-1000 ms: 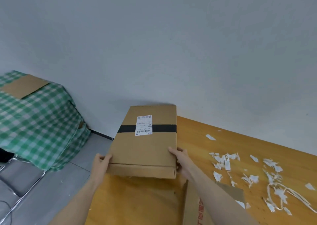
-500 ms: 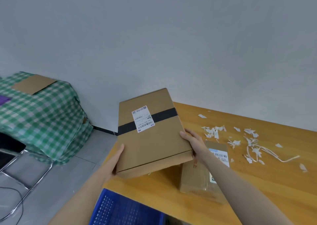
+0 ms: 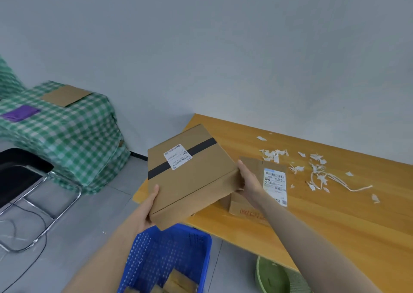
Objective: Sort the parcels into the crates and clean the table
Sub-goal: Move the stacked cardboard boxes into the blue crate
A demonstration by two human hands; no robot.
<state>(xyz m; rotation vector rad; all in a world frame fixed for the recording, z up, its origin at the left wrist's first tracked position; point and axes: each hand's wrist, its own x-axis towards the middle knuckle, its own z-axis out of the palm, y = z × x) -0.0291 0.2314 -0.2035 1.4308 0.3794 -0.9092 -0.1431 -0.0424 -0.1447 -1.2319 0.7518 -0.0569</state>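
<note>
The taped parcel [image 3: 192,176], level at the desk [image 3: 335,225] edge a second ago, now hangs tilted just above the blue crate [image 3: 169,248]. The left hand [image 3: 148,205] and right hand [image 3: 247,181] each clasp an opposite edge; lowering it in looks next.

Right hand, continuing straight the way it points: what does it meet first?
The taped cardboard box: the right hand grips its right edge and points across it, so nothing lies between them.
</note>
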